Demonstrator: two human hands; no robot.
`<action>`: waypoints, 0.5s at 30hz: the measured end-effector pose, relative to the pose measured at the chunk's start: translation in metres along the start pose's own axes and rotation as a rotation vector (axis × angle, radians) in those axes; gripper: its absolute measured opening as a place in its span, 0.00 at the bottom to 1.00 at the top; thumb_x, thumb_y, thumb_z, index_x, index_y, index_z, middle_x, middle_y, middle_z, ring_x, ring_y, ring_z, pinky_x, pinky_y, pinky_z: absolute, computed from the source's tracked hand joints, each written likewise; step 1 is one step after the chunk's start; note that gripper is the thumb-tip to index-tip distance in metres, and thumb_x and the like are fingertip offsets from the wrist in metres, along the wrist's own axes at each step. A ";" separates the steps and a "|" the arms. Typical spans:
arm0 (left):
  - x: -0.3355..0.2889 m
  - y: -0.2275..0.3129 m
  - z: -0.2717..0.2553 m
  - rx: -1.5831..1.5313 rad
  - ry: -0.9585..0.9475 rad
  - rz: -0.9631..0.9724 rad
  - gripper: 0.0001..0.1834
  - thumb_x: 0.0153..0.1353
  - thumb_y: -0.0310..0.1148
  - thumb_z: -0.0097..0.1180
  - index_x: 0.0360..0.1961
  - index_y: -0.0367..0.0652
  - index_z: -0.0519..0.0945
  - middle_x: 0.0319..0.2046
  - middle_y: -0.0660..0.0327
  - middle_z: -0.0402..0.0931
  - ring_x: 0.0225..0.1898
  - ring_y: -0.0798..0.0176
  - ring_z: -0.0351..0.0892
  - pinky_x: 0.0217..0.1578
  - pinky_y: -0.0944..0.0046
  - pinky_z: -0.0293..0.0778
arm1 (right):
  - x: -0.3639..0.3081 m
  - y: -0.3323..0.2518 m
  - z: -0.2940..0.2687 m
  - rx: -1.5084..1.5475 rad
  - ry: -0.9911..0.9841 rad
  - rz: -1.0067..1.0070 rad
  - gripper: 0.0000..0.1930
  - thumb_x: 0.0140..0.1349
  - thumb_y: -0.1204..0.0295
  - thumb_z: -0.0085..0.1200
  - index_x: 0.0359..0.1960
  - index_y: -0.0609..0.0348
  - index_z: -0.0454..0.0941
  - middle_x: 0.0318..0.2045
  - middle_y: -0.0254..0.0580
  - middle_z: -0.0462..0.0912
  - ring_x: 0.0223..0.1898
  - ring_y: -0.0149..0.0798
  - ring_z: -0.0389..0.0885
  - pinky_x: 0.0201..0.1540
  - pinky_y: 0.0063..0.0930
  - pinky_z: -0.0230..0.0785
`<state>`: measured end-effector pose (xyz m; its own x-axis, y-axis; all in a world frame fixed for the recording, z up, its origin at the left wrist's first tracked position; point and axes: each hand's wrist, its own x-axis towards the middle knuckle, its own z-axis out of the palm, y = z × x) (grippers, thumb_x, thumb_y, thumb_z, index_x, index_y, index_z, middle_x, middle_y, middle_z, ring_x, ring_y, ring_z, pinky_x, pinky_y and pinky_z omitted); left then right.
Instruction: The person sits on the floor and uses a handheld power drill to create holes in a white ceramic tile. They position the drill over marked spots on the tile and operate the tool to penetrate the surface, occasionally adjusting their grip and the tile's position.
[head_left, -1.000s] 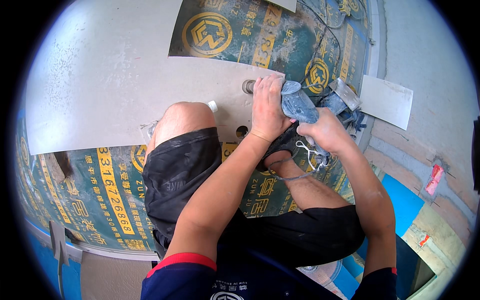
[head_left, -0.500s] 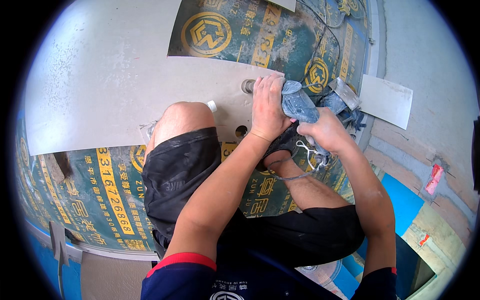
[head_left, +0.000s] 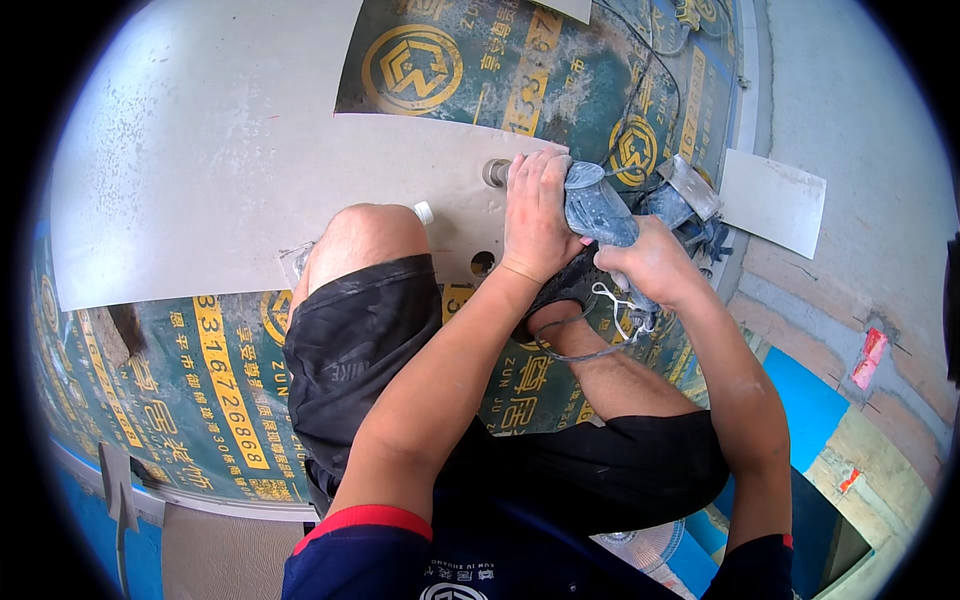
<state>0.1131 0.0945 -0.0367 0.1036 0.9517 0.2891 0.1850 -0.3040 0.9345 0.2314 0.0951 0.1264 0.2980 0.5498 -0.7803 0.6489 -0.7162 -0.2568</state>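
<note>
A dusty blue power drill lies across the edge of a large pale tile, with both my hands on it. My left hand is closed over the drill's front part, which its fingers mostly hide. A short round metal bit shows just beyond those fingers, against the tile. My right hand wraps around the handle at the rear. A grey cord and a white tie hang below that grip. Nearer me, a round hole goes through the tile, close to my left wrist.
Printed green protective sheeting covers the floor around the tile. Another dusty blue tool with a metal plate lies to the right, beside a small pale tile piece. A white cap is by my knee. Black cords trail at the back.
</note>
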 end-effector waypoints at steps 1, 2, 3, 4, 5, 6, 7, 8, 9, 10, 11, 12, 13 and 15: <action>0.000 0.000 0.000 0.001 0.000 -0.002 0.58 0.33 0.39 0.83 0.67 0.38 0.65 0.64 0.44 0.70 0.68 0.36 0.68 0.74 0.32 0.56 | 0.000 0.000 0.000 0.001 -0.005 0.003 0.17 0.49 0.65 0.63 0.31 0.70 0.83 0.19 0.43 0.81 0.22 0.35 0.78 0.28 0.35 0.70; 0.000 0.000 0.000 0.003 -0.001 0.001 0.58 0.33 0.39 0.82 0.67 0.38 0.65 0.64 0.44 0.70 0.68 0.36 0.68 0.74 0.31 0.56 | 0.000 0.000 0.000 0.007 -0.005 0.005 0.17 0.49 0.65 0.63 0.32 0.70 0.83 0.19 0.43 0.81 0.22 0.35 0.78 0.28 0.35 0.70; 0.000 0.000 0.000 0.004 -0.001 0.004 0.58 0.33 0.40 0.82 0.67 0.38 0.65 0.64 0.44 0.70 0.68 0.36 0.68 0.74 0.31 0.56 | 0.000 0.000 0.000 0.012 -0.004 0.007 0.17 0.49 0.65 0.63 0.32 0.70 0.83 0.19 0.43 0.81 0.22 0.35 0.78 0.28 0.35 0.70; 0.000 0.000 0.000 0.006 -0.002 0.006 0.58 0.33 0.40 0.82 0.67 0.38 0.65 0.64 0.44 0.70 0.68 0.36 0.68 0.74 0.31 0.56 | 0.000 0.001 0.000 0.018 -0.004 0.009 0.17 0.49 0.65 0.63 0.32 0.70 0.83 0.20 0.43 0.81 0.22 0.35 0.78 0.28 0.35 0.70; 0.000 0.001 0.000 0.005 0.000 0.007 0.57 0.33 0.40 0.82 0.67 0.38 0.65 0.64 0.44 0.70 0.68 0.36 0.69 0.74 0.31 0.56 | 0.000 0.001 0.000 0.022 -0.005 0.008 0.17 0.49 0.65 0.63 0.32 0.70 0.83 0.20 0.43 0.81 0.22 0.35 0.78 0.28 0.35 0.70; 0.000 0.001 0.001 0.005 0.001 0.007 0.57 0.33 0.40 0.82 0.67 0.38 0.65 0.64 0.44 0.71 0.68 0.36 0.69 0.74 0.31 0.56 | 0.000 0.002 0.000 0.027 -0.006 0.006 0.17 0.49 0.65 0.63 0.32 0.70 0.83 0.20 0.42 0.81 0.22 0.35 0.78 0.28 0.35 0.70; 0.000 0.000 0.001 0.006 0.003 0.008 0.57 0.33 0.40 0.82 0.67 0.38 0.65 0.64 0.44 0.71 0.68 0.36 0.69 0.74 0.31 0.56 | 0.000 0.002 0.000 0.032 -0.007 0.004 0.17 0.49 0.65 0.63 0.32 0.70 0.83 0.20 0.42 0.81 0.22 0.35 0.78 0.28 0.35 0.70; 0.000 0.000 0.001 0.007 0.004 0.008 0.57 0.33 0.40 0.82 0.67 0.38 0.65 0.64 0.44 0.71 0.68 0.36 0.69 0.73 0.31 0.56 | 0.000 0.002 0.000 0.033 -0.005 -0.001 0.16 0.49 0.66 0.63 0.32 0.70 0.83 0.20 0.42 0.81 0.22 0.34 0.78 0.28 0.35 0.70; 0.000 0.000 0.001 0.007 0.004 0.008 0.57 0.33 0.40 0.82 0.67 0.38 0.65 0.64 0.44 0.71 0.68 0.36 0.69 0.73 0.31 0.56 | 0.000 0.002 0.000 0.033 -0.002 -0.006 0.16 0.49 0.66 0.63 0.32 0.70 0.83 0.20 0.42 0.81 0.22 0.34 0.78 0.28 0.35 0.70; 0.000 0.000 0.001 0.008 0.005 0.008 0.57 0.33 0.40 0.82 0.67 0.39 0.65 0.64 0.44 0.71 0.68 0.36 0.69 0.73 0.31 0.57 | -0.001 0.002 0.000 0.034 0.001 -0.011 0.16 0.49 0.66 0.63 0.32 0.70 0.83 0.20 0.42 0.81 0.22 0.34 0.78 0.28 0.35 0.70; -0.001 0.001 0.002 0.007 0.005 0.009 0.57 0.33 0.40 0.82 0.67 0.39 0.65 0.64 0.44 0.71 0.68 0.36 0.69 0.73 0.31 0.57 | 0.000 0.003 -0.001 0.030 -0.021 0.012 0.16 0.50 0.67 0.64 0.34 0.70 0.84 0.22 0.41 0.82 0.23 0.33 0.78 0.29 0.34 0.71; -0.001 0.001 0.002 0.007 0.006 0.009 0.57 0.33 0.40 0.82 0.67 0.39 0.65 0.64 0.44 0.71 0.68 0.36 0.69 0.73 0.31 0.57 | 0.001 0.002 -0.002 0.027 -0.042 0.034 0.16 0.50 0.68 0.65 0.37 0.70 0.84 0.24 0.40 0.83 0.25 0.32 0.79 0.31 0.32 0.72; 0.000 0.001 0.002 0.006 0.007 0.010 0.57 0.33 0.40 0.83 0.67 0.39 0.65 0.64 0.44 0.71 0.68 0.36 0.69 0.73 0.31 0.57 | 0.001 0.002 -0.003 0.023 -0.064 0.056 0.17 0.50 0.69 0.66 0.39 0.70 0.85 0.26 0.39 0.84 0.27 0.31 0.79 0.32 0.31 0.72; -0.001 0.001 0.002 0.009 0.002 0.010 0.57 0.33 0.41 0.82 0.67 0.39 0.65 0.64 0.44 0.71 0.68 0.36 0.69 0.73 0.31 0.57 | 0.000 0.002 -0.003 0.026 -0.057 0.044 0.16 0.50 0.69 0.65 0.38 0.69 0.85 0.26 0.39 0.84 0.26 0.31 0.79 0.32 0.30 0.72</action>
<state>0.1150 0.0936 -0.0366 0.1031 0.9487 0.2988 0.1923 -0.3138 0.9298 0.2346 0.0953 0.1277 0.2849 0.4929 -0.8221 0.6173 -0.7505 -0.2361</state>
